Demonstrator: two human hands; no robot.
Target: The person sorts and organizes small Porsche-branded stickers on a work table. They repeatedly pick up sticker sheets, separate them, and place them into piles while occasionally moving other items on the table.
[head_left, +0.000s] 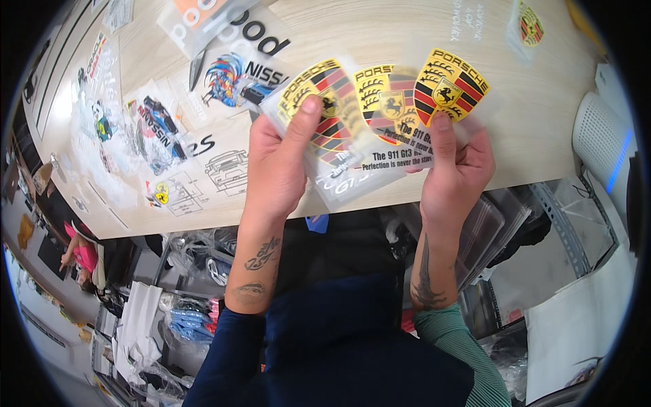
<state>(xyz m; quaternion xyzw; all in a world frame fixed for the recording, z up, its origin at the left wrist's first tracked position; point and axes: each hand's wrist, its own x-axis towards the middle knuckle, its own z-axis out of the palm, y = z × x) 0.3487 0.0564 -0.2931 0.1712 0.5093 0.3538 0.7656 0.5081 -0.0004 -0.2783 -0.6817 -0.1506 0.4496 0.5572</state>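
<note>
Above the near edge of the table, my left hand [278,166] is closed on translucent film sheets [332,183], thumb on top, pinching their left side. They look like printed transfer films, each with a yellow, red and black shield crest. My right hand [456,159] grips another such film [451,88], its thumb pressed at the lower tip of the crest. Between the hands a middle crest film [386,102] overlaps the others, with black lettering below. The sheets are fanned out; how many lie stacked is hard to tell. My fingers behind them are mostly hidden.
Several printed films [159,129] with car, rooster and panda pictures lie on the pale wooden table [542,122]. One crest film [529,26] rests at the far right. A white rounded device [600,129] stands right. Below are bagged items [193,319]; a person in pink [85,251] is at left.
</note>
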